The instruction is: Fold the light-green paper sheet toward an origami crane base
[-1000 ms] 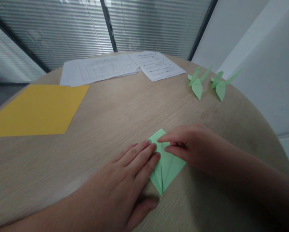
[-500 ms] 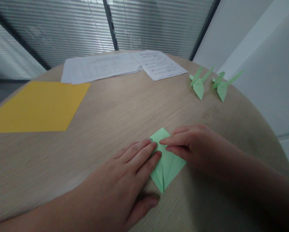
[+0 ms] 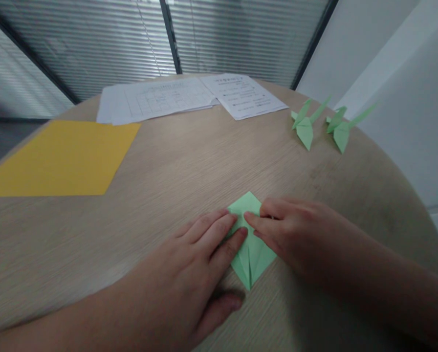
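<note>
A light green sheet of origami paper (image 3: 253, 259), folded into a diamond with a slit and creases in its lower half, lies flat on the table in front of me. My left hand (image 3: 200, 259) is open, its fingers stretched over the diamond's left side and pressing it down, while the thumb rests apart on the wood. From the right, my right hand (image 3: 288, 227) is closed at the paper's right edge. Its extended index fingertip touches the upper middle and its other fingers are curled. This hand hides the diamond's right corner.
Two green origami cranes (image 3: 304, 129) stand at the back right of the round wooden table (image 3: 189, 171). Yellow paper (image 3: 65, 159) lies at the left. Printed white sheets (image 3: 156, 100) lie along the far edge, before a window with blinds (image 3: 241, 39).
My right hand's fingers have curled in more, and its index finger has shifted slightly on the paper. My left hand stays in place. The view has tilted slightly.
</note>
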Motion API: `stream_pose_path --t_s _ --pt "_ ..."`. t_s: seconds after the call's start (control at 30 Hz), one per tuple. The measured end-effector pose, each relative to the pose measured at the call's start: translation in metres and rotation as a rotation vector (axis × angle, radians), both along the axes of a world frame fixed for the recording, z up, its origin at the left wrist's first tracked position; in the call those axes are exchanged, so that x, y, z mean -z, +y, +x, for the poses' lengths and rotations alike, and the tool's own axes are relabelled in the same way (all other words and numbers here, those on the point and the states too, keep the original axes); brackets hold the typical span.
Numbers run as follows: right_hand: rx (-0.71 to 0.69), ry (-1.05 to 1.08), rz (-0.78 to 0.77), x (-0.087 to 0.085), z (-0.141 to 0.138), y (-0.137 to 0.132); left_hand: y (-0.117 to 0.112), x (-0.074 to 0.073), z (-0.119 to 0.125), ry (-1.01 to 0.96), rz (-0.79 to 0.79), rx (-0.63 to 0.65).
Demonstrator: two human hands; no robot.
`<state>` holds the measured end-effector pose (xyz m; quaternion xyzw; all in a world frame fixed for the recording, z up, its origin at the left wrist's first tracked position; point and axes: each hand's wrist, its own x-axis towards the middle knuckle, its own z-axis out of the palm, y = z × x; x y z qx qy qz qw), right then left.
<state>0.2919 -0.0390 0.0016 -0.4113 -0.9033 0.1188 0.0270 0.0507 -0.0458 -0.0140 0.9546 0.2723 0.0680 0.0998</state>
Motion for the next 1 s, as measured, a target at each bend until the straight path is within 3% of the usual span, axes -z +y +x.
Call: stream_pose_path --t_s 0.17,0.37,0.53,1.0 --pt "-0.033 -0.129 0.102 0.002 -0.002 -0.005 -0.001 -0.001 -0.003 0.017 0.006 0.002" --pt "-0.022 -0.116 0.186 0.005 -0.003 -0.006 -0.005 -0.007 -0.006 0.007 0.103 0.052" --pt "-0.039 -0.133 0.183 0.005 -0.003 -0.006 -0.009 -0.01 0.0 -0.073 0.169 0.156" --pt "-0.043 -0.032 0.207 0.001 0.003 -0.008 -0.01 -0.015 0.0 -0.094 0.162 0.168"
